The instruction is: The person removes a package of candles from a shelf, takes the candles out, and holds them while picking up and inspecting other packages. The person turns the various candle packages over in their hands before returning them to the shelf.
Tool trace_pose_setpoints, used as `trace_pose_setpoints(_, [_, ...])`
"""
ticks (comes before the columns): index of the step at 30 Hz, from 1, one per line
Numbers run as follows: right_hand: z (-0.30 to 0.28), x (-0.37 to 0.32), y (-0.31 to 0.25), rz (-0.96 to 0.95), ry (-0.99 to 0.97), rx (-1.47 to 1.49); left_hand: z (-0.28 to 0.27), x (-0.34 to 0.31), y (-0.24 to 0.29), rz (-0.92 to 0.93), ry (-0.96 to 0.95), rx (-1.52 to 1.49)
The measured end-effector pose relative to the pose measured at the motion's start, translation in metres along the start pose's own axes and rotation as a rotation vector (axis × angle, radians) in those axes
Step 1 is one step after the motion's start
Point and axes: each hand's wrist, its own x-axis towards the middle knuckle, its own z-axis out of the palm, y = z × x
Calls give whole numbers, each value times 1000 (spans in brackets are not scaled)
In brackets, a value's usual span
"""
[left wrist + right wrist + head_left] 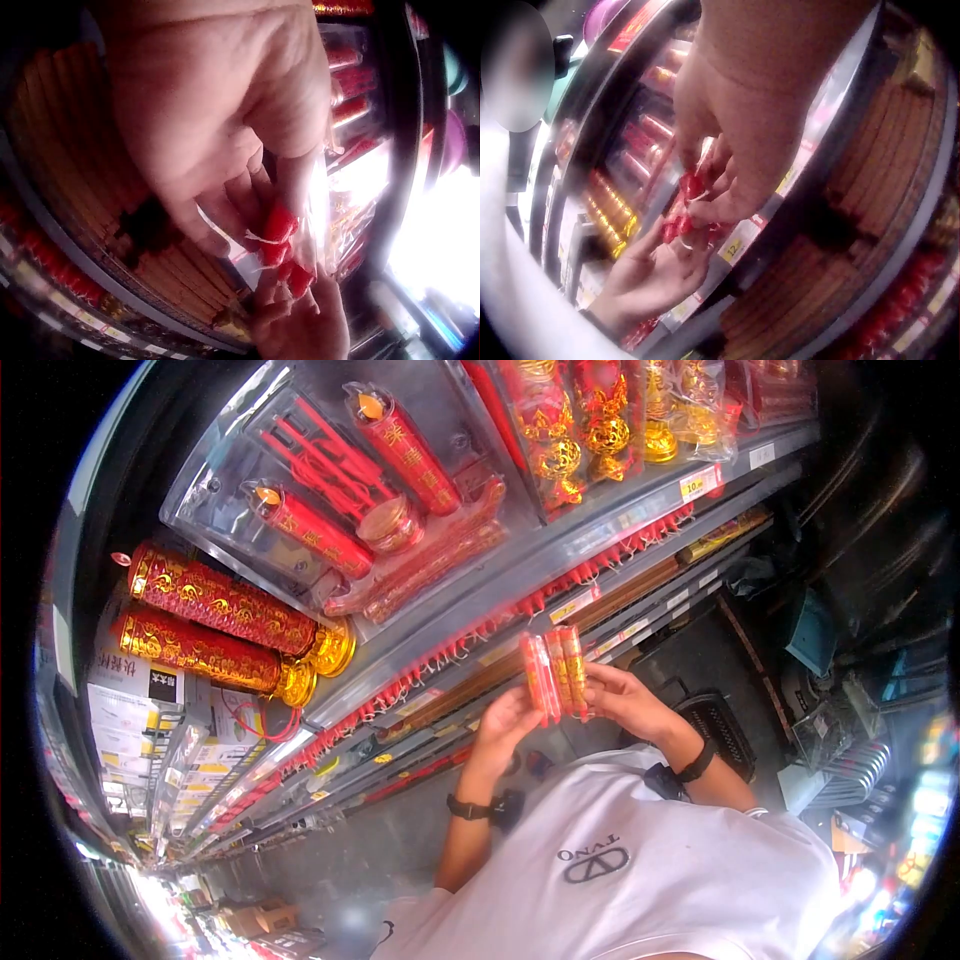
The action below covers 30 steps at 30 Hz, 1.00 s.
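A small clear-wrapped pack of red and gold candles [556, 672] stands upright between both hands in front of the shelf. My left hand [508, 716] grips its left side, and my right hand [627, 700] holds its right side with the fingers behind. In the left wrist view, red candle ends with white wicks [278, 229] show between the thumb and fingers of the left hand [217, 112]. From the right wrist view, the right hand [739, 150] pinches the red ends [692, 186], with the left hand [656, 277] across from it.
On the upper shelf lie a boxed set of red candles [410, 455], two large red-gold candles [215, 600] and gold ornaments in plastic [605, 435]. Rows of small red candles [440, 660] line the level below. A black basket [715, 730] sits on the floor at the right.
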Motion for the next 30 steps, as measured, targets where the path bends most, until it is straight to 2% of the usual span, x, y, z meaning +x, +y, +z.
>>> trace_pose_setpoints(5, [0, 1, 1, 22, -7, -30, -3, -2, -3, 12, -12, -20])
trace_pose_setpoints(11, [1, 0, 3, -3, -9, -46, -8, -3, -9, -85, 62, -85])
trace_pose_setpoints(14, [2, 0, 3, -4, -14, -56, -14, -2, -17, -55, 32, -144])
trace_pose_setpoints(17, [-1, 0, 5, -8, -41, -66, 0, 1, -8, 35, 35, -49])
trace_pose_setpoints(21, [3, 2, 5, -12, -81, -95, 15, 4, 10, -96, -20, 71])
trace_pose_setpoints(24, [5, 4, 12, -25, -44, -97, 16, 6, -4, -24, 85, 60])
trace_pose_setpoints(27, [7, 1, 7, -11, -2, -109, 16, 6, -1, -94, 227, 56])
trace_pose_setpoints(30, [5, 3, 6, 8, 27, -82, 14, 7, 3, -72, 241, 23])
